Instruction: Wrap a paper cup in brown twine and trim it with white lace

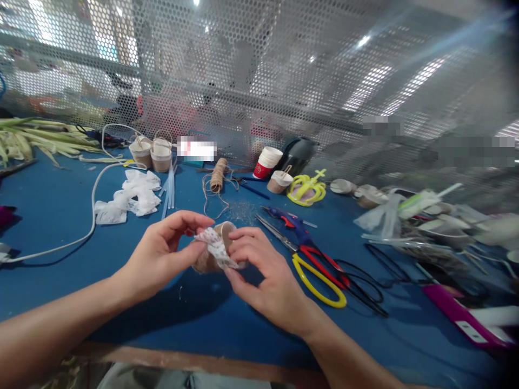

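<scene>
In the middle of the view, a small brown-wrapped cup [205,263] lies tilted between my hands, its opening facing up and right. Across its front is a white patterned fabric bow [217,247]. My left hand [170,246] pinches the bow's left end between thumb and fingers. My right hand [259,265] is curled around the cup's right side, its fingertips on the bow's other end. Just to the right lie scissors [319,281] with yellow and red handles and a blue glue gun [294,227]. Fingers partly hide the cup.
White fabric bows [133,197] and clear glue sticks [170,186] lie left. Behind are two handled cups [161,161], a twine spool [219,174], stacked paper cups [268,161] and a yellow crown [307,190]. Clutter and a purple phone [458,310] lie right; a white cable [94,205] crosses left.
</scene>
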A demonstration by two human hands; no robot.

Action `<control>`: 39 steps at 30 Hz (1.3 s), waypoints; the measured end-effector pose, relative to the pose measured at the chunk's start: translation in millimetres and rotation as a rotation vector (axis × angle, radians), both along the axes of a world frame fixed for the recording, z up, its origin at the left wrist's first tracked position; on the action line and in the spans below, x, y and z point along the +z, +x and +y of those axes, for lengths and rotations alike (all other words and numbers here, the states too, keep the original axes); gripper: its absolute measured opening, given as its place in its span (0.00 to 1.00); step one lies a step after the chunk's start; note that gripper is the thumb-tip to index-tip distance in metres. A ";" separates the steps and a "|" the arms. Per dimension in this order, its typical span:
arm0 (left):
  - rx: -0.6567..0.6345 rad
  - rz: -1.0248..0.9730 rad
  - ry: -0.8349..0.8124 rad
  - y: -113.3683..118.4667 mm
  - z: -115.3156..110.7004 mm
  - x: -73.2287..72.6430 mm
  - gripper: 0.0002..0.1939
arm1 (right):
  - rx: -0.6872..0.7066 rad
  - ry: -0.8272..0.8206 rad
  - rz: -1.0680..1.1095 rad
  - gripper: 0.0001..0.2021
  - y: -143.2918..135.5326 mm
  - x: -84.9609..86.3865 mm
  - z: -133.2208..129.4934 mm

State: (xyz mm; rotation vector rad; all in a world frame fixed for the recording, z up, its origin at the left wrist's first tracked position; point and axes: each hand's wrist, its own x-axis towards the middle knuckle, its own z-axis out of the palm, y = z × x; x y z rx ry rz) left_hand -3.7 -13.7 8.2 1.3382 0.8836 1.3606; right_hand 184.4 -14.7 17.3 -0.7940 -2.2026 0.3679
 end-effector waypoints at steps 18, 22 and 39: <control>-0.135 0.047 -0.049 -5.0 -1.6 12.0 0.02 | -0.018 -0.012 -0.006 0.07 1.1 -1.3 1.3; -0.026 0.081 0.064 -4.5 -4.2 10.5 0.07 | -0.003 -0.055 0.008 0.08 1.5 -0.8 0.9; 0.093 0.314 0.279 -9.0 -1.2 8.4 0.05 | 0.049 -0.096 0.020 0.08 1.0 1.5 -1.9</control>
